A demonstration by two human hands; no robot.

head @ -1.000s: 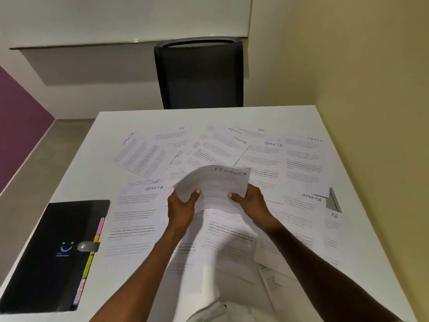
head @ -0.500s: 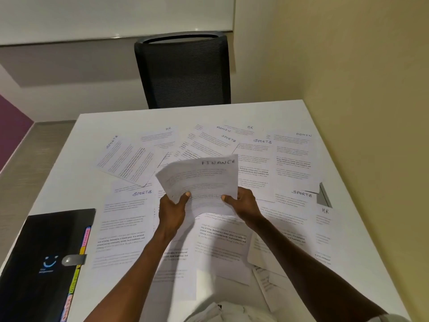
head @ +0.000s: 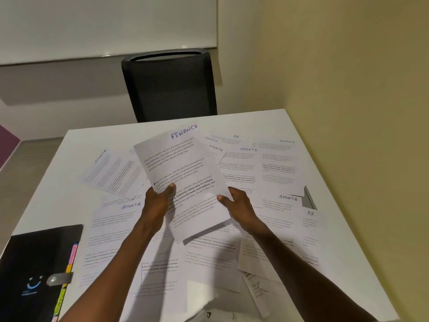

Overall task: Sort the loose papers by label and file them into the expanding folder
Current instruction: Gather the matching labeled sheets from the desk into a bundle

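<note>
Lifted higher than a moment ago, the FINANCE sheet [head: 183, 180] now stands nearly upright between the two hands, its label tipped toward the chair [head: 170, 87] beyond the far edge of the table [head: 274, 122].

Over at the near left corner lies the expanding folder [head: 34, 273], black, clasped, coloured tabs along its right side; it looks unopened, so I'd say filing hasn't begun. Next along, the left hand [head: 157, 201] pinches the sheet's left edge, thumb on the printed face, fingers behind. The right hand [head: 236, 205] does the same at the lower right edge.

Paper like that is light and limp. Held by one corner it would flop and slide off its neighbours, so a two-sided grip at the lower edges seems the sensible hold, and a hard squeeze would crease it.

Beneath and to the right, the loose papers [head: 276, 163] overlap across the middle of the table, marked SPORTS, ADMIN and HR, reaching toward the right edge.
</note>
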